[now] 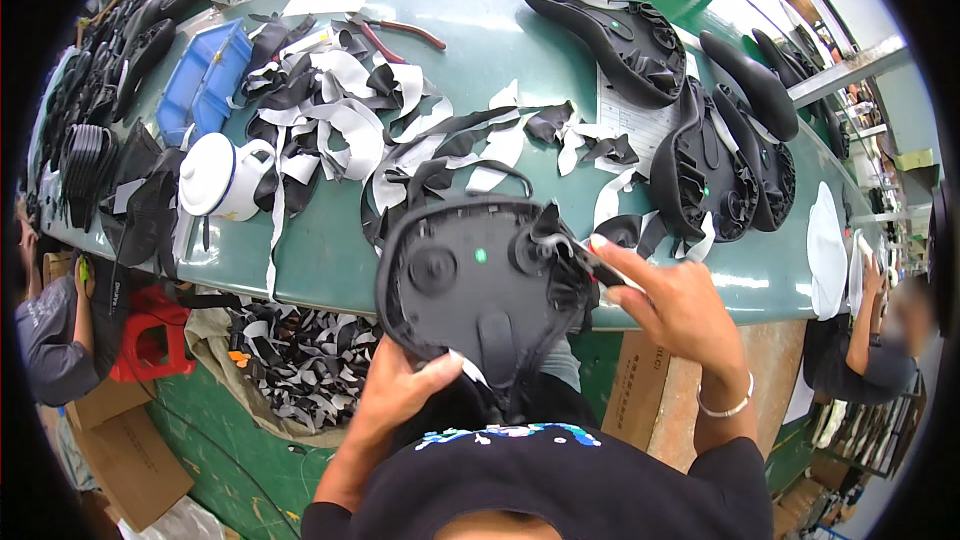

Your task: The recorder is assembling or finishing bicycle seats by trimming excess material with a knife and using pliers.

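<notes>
A black padded seat (405,320), underside up, is tilted in front of me at the table's near edge. Its hollow shows round moulded recesses and a green dot. My left hand (400,385) grips its lower left rim, with the thumb on top beside a white strip (473,370). My right hand (680,305) is closed round a small cutting tool (600,268) with a metal blade; its exact kind is partly hidden by my fingers. The blade is at the seat's right rim, against gathered black cover material (555,240).
Black and white offcuts (340,130) litter the green table (460,30), with red-handled pincers (385,40). At left are a blue bin (205,75) and white enamel mug (220,180). More seats (620,45) lie right. Below is a scrap-filled sack (215,340). Co-workers sit on both sides.
</notes>
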`<state>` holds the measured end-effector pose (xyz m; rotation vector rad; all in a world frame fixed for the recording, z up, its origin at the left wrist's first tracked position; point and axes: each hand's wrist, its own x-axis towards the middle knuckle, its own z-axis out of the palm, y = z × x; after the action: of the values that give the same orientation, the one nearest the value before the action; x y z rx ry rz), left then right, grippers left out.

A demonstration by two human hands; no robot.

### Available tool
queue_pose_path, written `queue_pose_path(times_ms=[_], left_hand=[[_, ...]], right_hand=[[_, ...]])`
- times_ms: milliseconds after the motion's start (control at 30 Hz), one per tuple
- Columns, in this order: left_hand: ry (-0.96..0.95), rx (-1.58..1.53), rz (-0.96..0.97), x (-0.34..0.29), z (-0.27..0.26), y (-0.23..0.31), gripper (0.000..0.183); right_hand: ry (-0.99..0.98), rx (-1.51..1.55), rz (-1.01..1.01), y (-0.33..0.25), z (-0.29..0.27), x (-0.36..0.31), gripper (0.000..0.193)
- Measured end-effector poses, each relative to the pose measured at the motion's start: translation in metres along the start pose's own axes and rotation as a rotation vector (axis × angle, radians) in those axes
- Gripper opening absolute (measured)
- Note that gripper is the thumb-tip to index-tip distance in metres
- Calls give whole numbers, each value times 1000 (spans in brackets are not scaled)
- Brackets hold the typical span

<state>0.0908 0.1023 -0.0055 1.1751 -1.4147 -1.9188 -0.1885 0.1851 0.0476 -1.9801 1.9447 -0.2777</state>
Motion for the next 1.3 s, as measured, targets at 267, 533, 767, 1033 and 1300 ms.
queue_pose_path(times_ms=[267, 533, 767, 1033, 1300], left_hand=[[225, -135, 372, 19, 29, -19, 50], [257, 288, 619, -14, 81, -62, 95], [258, -248, 362, -10, 47, -45, 64], [391, -345, 270, 17, 31, -64, 56], [153, -934, 474, 37, 51, -52, 34]], right_hand=[[149, 13, 175, -9, 88, -35, 66], [59, 890, 506, -53, 98, -87, 56], [701, 828, 309, -20, 77, -36, 65], [178, 775, -30, -80, 62, 30, 41], [230, 935, -586, -88, 70, 65, 49]])
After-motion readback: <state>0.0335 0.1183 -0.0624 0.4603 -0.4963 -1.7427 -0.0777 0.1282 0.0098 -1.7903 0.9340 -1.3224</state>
